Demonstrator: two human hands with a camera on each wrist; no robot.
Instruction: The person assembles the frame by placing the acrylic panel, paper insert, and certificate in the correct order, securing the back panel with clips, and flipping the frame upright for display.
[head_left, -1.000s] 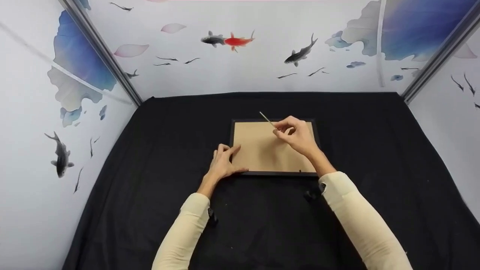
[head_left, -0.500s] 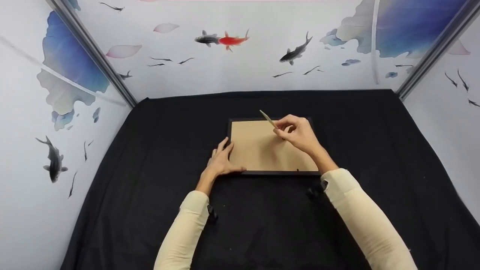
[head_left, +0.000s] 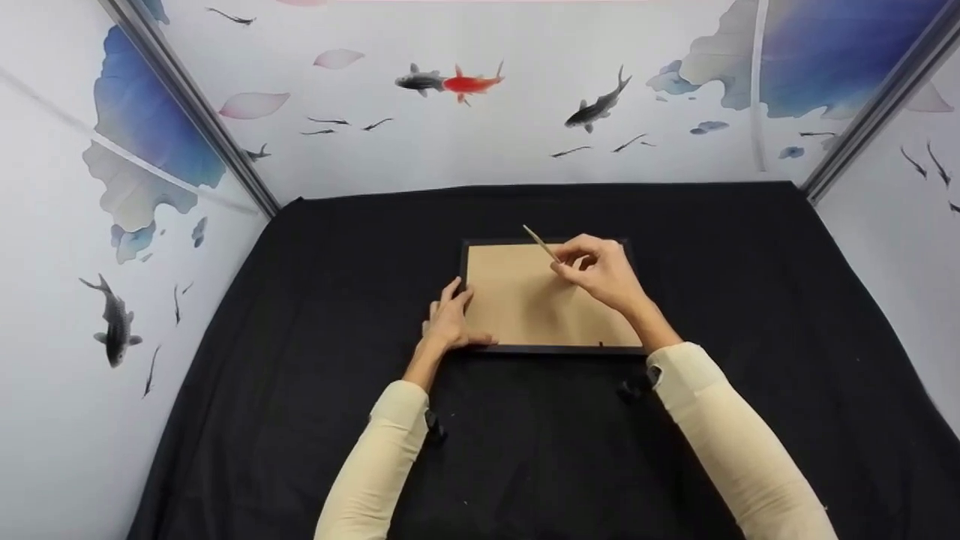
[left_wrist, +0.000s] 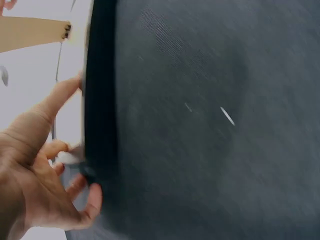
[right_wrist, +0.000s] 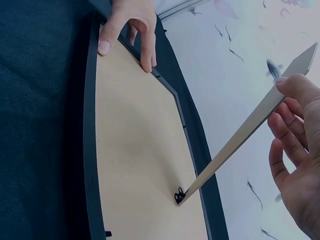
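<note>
A picture frame lies face down, its tan backing board (head_left: 510, 296) ringed by a black border (head_left: 555, 349). An easel leg (right_wrist: 240, 132) stands up from the board, joined to it by a small black hinge (right_wrist: 180, 196). Thumb and fingers of my right hand (head_left: 604, 277) pinch this leg near its free end, seen almost edge-on in the head view. My left hand (head_left: 448, 324) rests at the frame's near left corner, thumb on the near edge and fingers spread along the left edge. In the right wrist view, its thumb and index finger touch the board's rim.
Black cloth (head_left: 337, 337) covers the table. White panels printed with fish and lotus leaves (head_left: 480, 142) enclose the back and both sides, with metal posts (head_left: 202, 112) at the corners. Small black tabs (right_wrist: 108, 233) stick out from the frame's border.
My left fingers have drawn back from the board onto the frame's left edge. The easel leg, still pinched in my right hand, has twisted slightly. The head view has shifted a little.
</note>
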